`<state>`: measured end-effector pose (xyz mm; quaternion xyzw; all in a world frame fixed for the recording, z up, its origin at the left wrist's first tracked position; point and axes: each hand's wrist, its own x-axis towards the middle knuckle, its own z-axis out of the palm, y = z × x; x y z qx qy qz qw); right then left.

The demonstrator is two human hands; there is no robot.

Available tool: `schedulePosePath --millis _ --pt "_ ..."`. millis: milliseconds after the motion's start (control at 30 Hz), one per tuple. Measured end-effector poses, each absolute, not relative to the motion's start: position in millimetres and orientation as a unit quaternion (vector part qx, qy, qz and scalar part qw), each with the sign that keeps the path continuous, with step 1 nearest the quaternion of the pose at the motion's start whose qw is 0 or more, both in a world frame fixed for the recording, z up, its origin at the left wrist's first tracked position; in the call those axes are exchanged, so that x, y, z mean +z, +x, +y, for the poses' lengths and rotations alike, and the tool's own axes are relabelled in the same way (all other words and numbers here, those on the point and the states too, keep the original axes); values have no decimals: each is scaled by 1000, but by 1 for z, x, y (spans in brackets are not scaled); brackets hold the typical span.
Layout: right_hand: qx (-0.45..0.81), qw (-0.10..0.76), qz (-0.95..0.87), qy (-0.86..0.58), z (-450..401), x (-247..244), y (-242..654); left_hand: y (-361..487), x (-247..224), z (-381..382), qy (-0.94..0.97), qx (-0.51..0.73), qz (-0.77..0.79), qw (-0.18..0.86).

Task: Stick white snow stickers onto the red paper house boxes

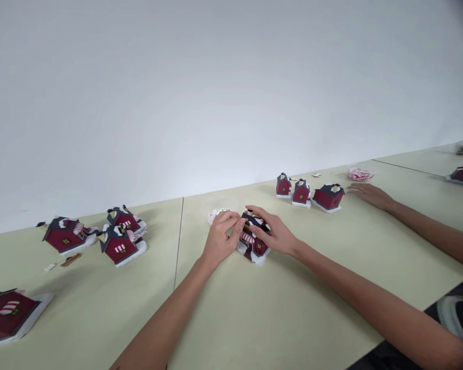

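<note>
A white wall (177, 92) fills the upper view, and below it runs a pale green desk (278, 329) made of abutting panels, with a seam (178, 246) left of the hands. The person's forearms reach in from the bottom edge, angling inward, with the elbows out of frame. A co-worker's forearm enters from the right edge, its hand (367, 196) lying flat on the desk, palm down, near a red-and-white crumpled piece (360, 174).

The person's left hand (219, 240) and right hand (273, 232) close around a model house (253, 239) at the middle of the desk, hiding much of its dark roof and walls. Its roof lies toward the far side, its white base toward the person, so its long axis seems to run roughly far to near, though the covered shape is hard to make out. The right fingers (256, 213) curve narrowly over the top, and the left fingers (231, 218) pinch its near-left side.

Three upright small houses (301, 192) stand beyond the hands; a larger cluster of tilted houses (119, 245) sits to the left. A big red house panel (7, 316) is cut off at lower left. A white doily (216, 214) lies partly behind the left hand, and small wooden scraps (71, 259) lie near the cluster.
</note>
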<state>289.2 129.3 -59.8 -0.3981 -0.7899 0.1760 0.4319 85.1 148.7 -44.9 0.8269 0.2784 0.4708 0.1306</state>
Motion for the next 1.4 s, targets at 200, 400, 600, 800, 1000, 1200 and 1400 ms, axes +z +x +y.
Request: schedulePosePath --millis 200,400,600,800,1000,1200,1400 --pt "190 434 -783 -403 127 -57 286 80 -32 155 800 477 340 126" --pt "233 435 -781 -383 127 -52 283 69 2 217 838 193 505 78" --pt "247 426 -799 -345 132 -49 287 83 13 272 838 -79 534 76" --pt "247 438 -799 -331 133 -52 287 97 0 274 823 -164 540 68" --pt "263 440 -791 -333 134 -54 286 90 -1 275 822 -110 552 84" --pt "263 436 -789 -344 131 -51 287 81 34 261 843 -17 522 128" --pt "254 433 -790 -352 129 -51 288 68 58 201 862 156 430 217"
